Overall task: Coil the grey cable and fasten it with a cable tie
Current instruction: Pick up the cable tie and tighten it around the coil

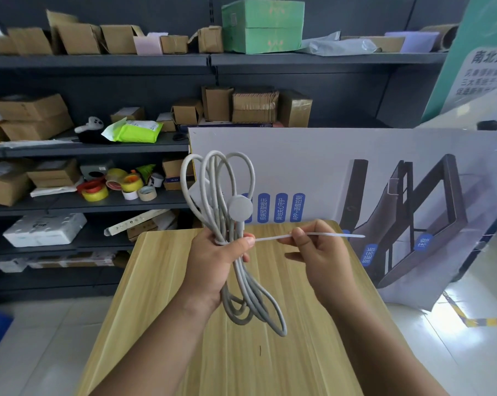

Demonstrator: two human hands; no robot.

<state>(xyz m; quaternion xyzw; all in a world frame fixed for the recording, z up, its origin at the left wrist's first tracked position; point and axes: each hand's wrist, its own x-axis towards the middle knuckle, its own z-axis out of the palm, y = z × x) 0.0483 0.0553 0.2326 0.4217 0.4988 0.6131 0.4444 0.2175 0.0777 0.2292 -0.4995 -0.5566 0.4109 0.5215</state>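
Note:
The grey cable is gathered into a bundle of long loops, held upright above the wooden table. My left hand grips the bundle at its middle, with loops fanning above and hanging below the fist. A round grey disc end sits just above my left hand. A white cable tie is wrapped around the bundle at my left thumb. Its free tail runs to the right, and my right hand pinches that tail between thumb and forefinger.
A large printed cardboard box leans behind the table on the right. Dark shelves on the left and behind carry cardboard boxes and tape rolls. Pale tiled floor surrounds the table.

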